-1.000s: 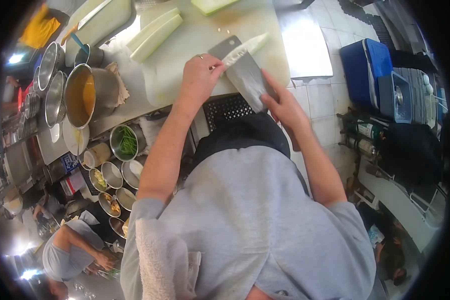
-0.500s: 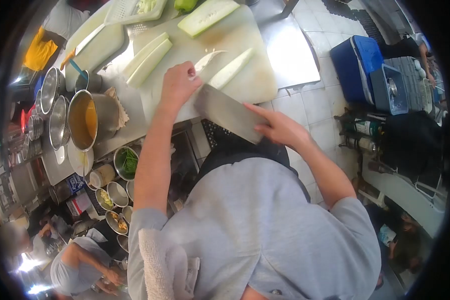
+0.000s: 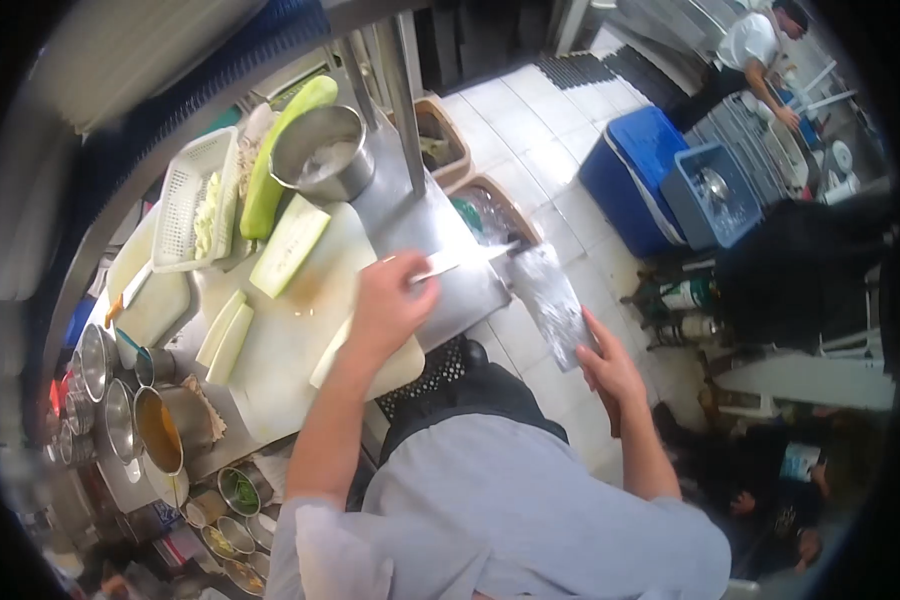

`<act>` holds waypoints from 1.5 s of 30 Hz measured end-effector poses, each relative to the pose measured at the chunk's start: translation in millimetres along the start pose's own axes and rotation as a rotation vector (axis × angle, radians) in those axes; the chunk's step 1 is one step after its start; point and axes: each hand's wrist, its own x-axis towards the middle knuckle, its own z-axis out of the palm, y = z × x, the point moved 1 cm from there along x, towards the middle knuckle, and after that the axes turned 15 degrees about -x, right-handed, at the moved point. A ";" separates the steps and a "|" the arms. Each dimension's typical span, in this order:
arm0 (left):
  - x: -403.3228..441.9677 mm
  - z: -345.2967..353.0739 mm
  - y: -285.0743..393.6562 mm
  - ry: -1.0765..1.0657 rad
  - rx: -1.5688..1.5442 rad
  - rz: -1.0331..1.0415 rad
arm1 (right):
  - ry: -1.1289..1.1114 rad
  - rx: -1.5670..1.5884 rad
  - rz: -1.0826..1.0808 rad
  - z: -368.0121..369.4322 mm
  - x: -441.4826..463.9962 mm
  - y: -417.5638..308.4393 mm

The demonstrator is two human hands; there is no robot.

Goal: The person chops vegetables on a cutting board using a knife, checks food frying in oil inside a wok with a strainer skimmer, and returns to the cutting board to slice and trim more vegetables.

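Observation:
My left hand (image 3: 395,295) is closed on a pale, thin strip of squash (image 3: 455,262) that points right, past the steel table's edge. My right hand (image 3: 610,370) grips a wide-bladed cleaver (image 3: 550,305) by its handle, with the blade up beside the strip's far end. Under my left forearm lies a long piece of squash (image 3: 330,355), partly hidden, on the white cutting board (image 3: 280,400). Two more long pieces (image 3: 223,340) rest side by side to the left, and a wider cut squash piece (image 3: 290,247) lies farther back.
Behind the board are a white basket (image 3: 175,215), a whole green squash (image 3: 268,185) and a steel pot (image 3: 355,175). Lined bins (image 3: 525,225) stand past the table edge. A blue cooler (image 3: 620,190) is right, with another person (image 3: 745,55) beyond. Left stands a pot of orange liquid (image 3: 155,425).
My view has swung right. Both hands have left the board toward the bins; my left hand carries the squash strip, and the cleaver has turned upward.

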 end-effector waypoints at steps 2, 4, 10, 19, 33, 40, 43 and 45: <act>48.3 44.5 -20.7 -0.019 0.090 0.247 | 0.068 0.034 0.006 -10.8 10.1 20.1; 97.8 78.7 -32.9 0.020 0.348 0.366 | 0.105 0.055 0.009 -19.0 17.5 31.1; 160.7 94.6 -61.7 0.081 0.664 0.166 | 0.064 0.094 0.031 -34.0 28.3 40.4; -113.0 -29.6 -85.4 0.262 0.888 -0.224 | -0.041 -0.023 -0.050 -21.4 56.9 4.2; -101.0 -145.4 -150.9 0.510 0.744 0.019 | -0.310 -0.246 -0.252 93.1 22.6 -69.8; -183.0 -252.1 -160.0 0.418 0.585 -0.343 | -0.306 -0.178 -0.153 137.9 2.8 -56.5; -198.0 -223.5 -152.3 0.340 0.189 -0.377 | -0.288 -0.171 -0.141 144.2 -0.1 -60.6; -208.0 -189.2 -144.8 0.318 0.116 -0.288 | -0.277 -0.195 -0.191 146.7 1.4 -71.5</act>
